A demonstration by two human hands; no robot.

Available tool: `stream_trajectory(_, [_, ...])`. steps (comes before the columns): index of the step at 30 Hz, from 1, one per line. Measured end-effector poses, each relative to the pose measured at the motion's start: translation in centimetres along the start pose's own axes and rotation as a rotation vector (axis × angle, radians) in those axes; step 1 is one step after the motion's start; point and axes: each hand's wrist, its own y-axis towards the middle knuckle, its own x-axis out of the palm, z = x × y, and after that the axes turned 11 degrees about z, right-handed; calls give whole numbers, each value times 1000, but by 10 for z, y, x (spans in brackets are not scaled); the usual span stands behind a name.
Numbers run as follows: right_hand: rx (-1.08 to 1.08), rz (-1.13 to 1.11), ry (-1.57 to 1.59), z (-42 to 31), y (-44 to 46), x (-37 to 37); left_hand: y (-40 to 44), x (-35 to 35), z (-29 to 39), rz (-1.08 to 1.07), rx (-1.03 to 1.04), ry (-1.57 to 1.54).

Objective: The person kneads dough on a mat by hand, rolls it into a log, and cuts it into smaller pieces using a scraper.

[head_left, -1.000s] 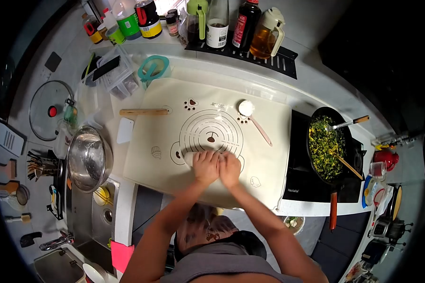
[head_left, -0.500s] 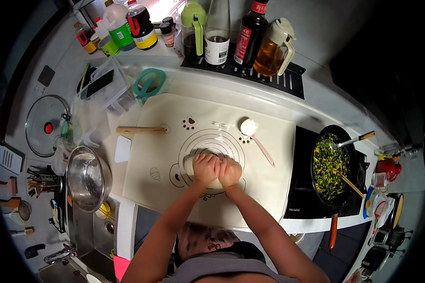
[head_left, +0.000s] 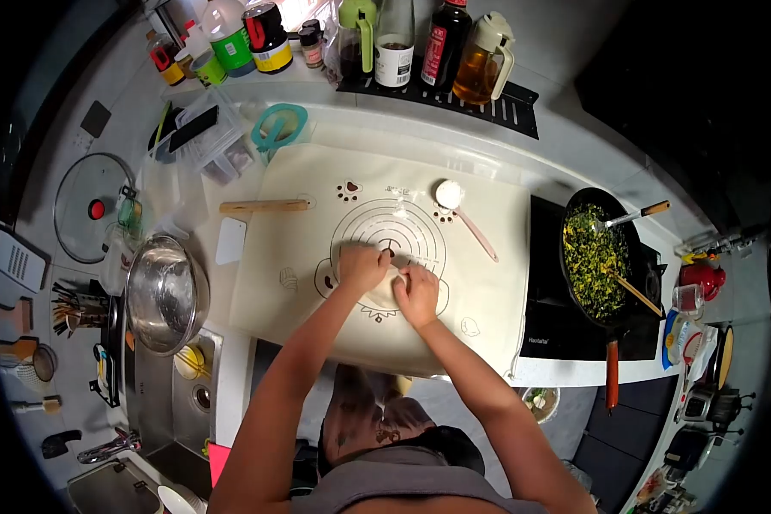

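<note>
A pale lump of dough lies on the cream mat, low in the mat's printed circles and partly covered by my hands. My left hand is closed on the dough's upper left part, with its fingers curled over. Against the right side of the dough rests my right hand, its fingers bent and a little apart from the left hand. A spoon of white flour lies at the mat's upper right. The wooden rolling pin lies across the left edge, above a white scraper.
A steel bowl stands at the left beside the sink. At the right, a black pan of chopped greens and yellow bits sits on the stove, its handle toward the front. Bottles line the back ledge.
My hands were together on the dough. My left hand has since moved up and left, and a gap has opened between the hands. The camera view has shifted slightly.
</note>
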Motion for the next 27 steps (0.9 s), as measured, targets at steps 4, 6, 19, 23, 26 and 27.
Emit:
stream_trajectory(4, [-81, 109, -208, -36, -22, 6, -63, 9, -5, 450, 155, -52])
stream_trajectory(6, [-103, 118, -200, -35, -32, 18, -79, 19, -9, 662, 135, -151])
stream_trajectory(19, [9, -172, -196, 19, 52, 81, 8, 70, -62, 571, -86, -133])
stream_trajectory(23, [178, -240, -357, 15, 80, 100, 47, 37, -45, 300, -283, -15])
stream_trajectory(26, [199, -261, -444, 16, 81, 107, 54, 23, -40, 132, -376, -31])
stream_trajectory(27, [215, -282, -451, 12, 79, 103, 52, 26, -43, 139, -379, -74])
